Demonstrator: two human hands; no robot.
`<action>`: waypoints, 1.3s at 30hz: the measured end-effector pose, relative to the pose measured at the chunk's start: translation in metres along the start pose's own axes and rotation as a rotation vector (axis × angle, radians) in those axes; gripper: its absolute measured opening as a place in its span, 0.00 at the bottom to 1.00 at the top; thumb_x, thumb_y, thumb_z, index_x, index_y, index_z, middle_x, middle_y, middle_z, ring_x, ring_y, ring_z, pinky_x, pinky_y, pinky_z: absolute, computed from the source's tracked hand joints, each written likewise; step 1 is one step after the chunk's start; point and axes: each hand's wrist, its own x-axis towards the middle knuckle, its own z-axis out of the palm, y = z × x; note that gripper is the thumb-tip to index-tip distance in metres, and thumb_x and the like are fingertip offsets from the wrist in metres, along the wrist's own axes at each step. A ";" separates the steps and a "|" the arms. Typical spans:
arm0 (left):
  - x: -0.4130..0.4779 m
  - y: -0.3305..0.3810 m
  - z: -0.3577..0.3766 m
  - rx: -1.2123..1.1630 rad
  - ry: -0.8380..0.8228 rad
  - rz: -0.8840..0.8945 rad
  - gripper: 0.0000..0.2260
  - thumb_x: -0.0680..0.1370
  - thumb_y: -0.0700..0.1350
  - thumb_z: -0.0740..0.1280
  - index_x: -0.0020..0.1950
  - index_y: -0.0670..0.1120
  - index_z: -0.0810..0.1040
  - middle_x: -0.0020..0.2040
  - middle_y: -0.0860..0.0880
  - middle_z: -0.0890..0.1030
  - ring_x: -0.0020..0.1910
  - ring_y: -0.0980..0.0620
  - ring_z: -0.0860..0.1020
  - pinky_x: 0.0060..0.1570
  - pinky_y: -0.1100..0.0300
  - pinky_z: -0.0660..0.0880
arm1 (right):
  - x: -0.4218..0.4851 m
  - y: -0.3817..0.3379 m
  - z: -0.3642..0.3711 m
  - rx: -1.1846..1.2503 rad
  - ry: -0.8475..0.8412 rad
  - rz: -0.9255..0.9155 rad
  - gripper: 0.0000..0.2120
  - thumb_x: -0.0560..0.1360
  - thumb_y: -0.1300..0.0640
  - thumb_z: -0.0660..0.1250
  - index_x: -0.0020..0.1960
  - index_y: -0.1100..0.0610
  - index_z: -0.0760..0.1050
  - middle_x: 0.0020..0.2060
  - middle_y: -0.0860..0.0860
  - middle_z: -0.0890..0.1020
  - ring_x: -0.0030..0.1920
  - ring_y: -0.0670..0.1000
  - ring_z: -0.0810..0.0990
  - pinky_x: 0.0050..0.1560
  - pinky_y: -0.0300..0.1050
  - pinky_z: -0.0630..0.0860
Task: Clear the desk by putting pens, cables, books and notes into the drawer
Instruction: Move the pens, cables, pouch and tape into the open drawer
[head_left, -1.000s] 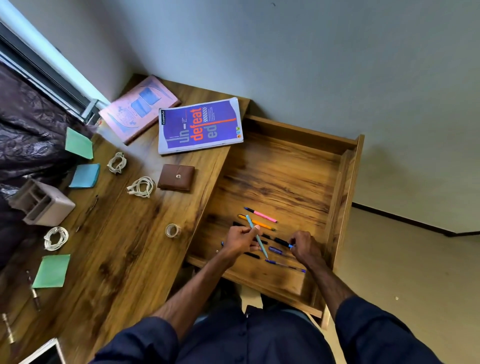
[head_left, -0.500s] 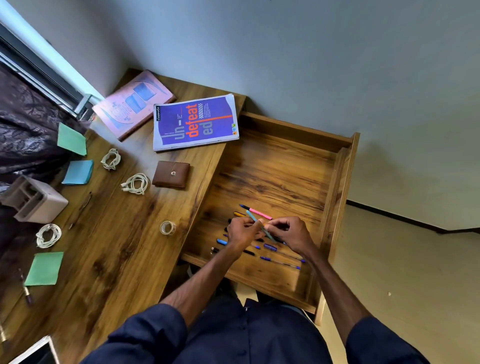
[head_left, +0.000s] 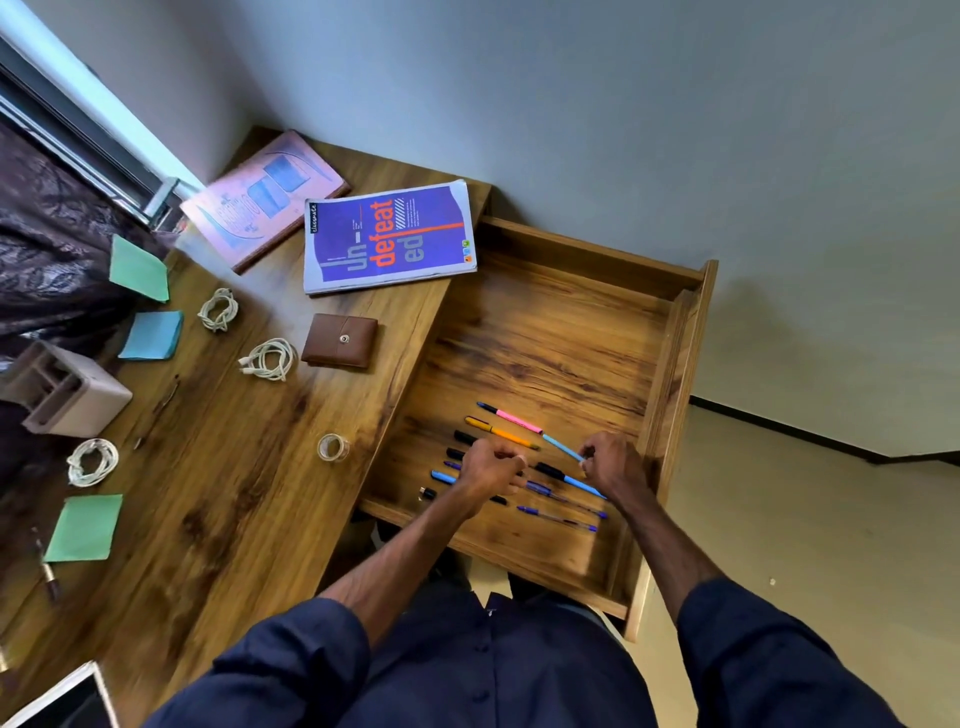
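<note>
In the open drawer (head_left: 675, 364), toward its near right corner, two hands worked over rows of pens.
The right hand (head_left: 610, 467) pinched the near-right end of a light blue pen (head_left: 563, 448) in its fingertips. The pen's long axis ran diagonally, far-left to near-right, its far tip touching or almost touching the pink pen (head_left: 511, 420). The left hand (head_left: 488, 470) sat just left, fingers curled over darker pens; whether it gripped one could not be told. Laying the pen down likely fell to the right hand.
</note>
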 end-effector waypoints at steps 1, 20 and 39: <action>0.000 -0.002 -0.002 -0.004 -0.007 -0.007 0.05 0.80 0.42 0.70 0.55 0.44 0.81 0.49 0.45 0.85 0.47 0.49 0.86 0.45 0.56 0.84 | 0.001 0.001 0.001 -0.025 -0.012 0.013 0.05 0.74 0.59 0.74 0.50 0.54 0.85 0.43 0.51 0.86 0.41 0.50 0.84 0.41 0.43 0.81; 0.000 -0.002 -0.012 -0.019 -0.030 -0.007 0.06 0.81 0.41 0.68 0.56 0.42 0.81 0.51 0.44 0.85 0.40 0.53 0.83 0.50 0.52 0.82 | 0.007 -0.019 -0.001 0.443 0.281 0.007 0.05 0.75 0.61 0.68 0.48 0.52 0.79 0.40 0.48 0.82 0.38 0.47 0.81 0.30 0.39 0.74; -0.002 -0.006 -0.018 0.000 -0.049 -0.012 0.09 0.81 0.43 0.67 0.60 0.43 0.80 0.53 0.48 0.85 0.40 0.55 0.84 0.46 0.58 0.83 | 0.002 0.007 0.027 -0.051 -0.012 0.002 0.03 0.77 0.58 0.71 0.48 0.52 0.82 0.43 0.50 0.83 0.38 0.46 0.79 0.29 0.36 0.69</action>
